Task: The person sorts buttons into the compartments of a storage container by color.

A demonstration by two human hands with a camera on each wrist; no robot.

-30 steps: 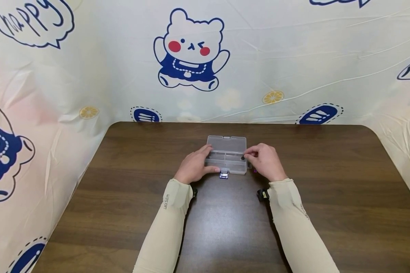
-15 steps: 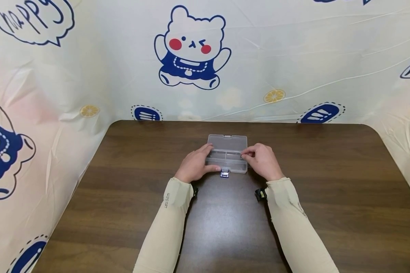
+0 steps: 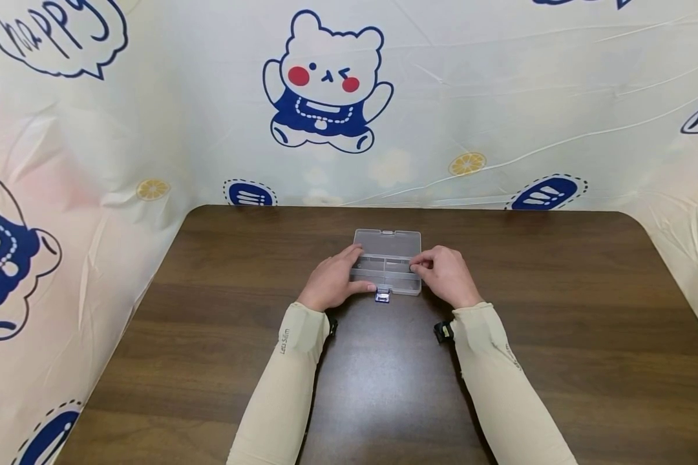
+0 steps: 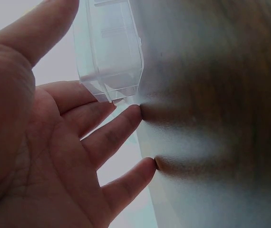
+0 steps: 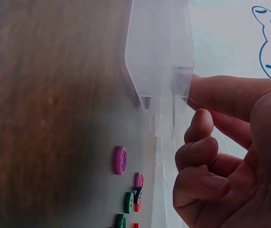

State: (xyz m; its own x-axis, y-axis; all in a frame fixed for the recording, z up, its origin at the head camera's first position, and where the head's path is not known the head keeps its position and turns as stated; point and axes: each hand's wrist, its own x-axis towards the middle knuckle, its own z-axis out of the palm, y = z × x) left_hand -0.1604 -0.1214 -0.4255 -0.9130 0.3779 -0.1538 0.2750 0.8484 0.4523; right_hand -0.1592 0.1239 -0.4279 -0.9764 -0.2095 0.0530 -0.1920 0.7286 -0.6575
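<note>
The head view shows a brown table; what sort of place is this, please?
Probably an improvised tabletop workspace: a brown table, cartoon-printed sheeting behind it and at its sides, and a clear compartment box with buttons beside it.

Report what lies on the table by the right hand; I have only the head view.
Observer: The right wrist view shows several buttons, purple and green ones among them, lying on the table.
Operator: Now check the left hand from underneath.
Observer: In the left wrist view, two of its fingertips appear to touch the table.
Operator: Describe the right hand from its wrist camera.
Observer: Three of its fingers are curled in toward the palm.
</note>
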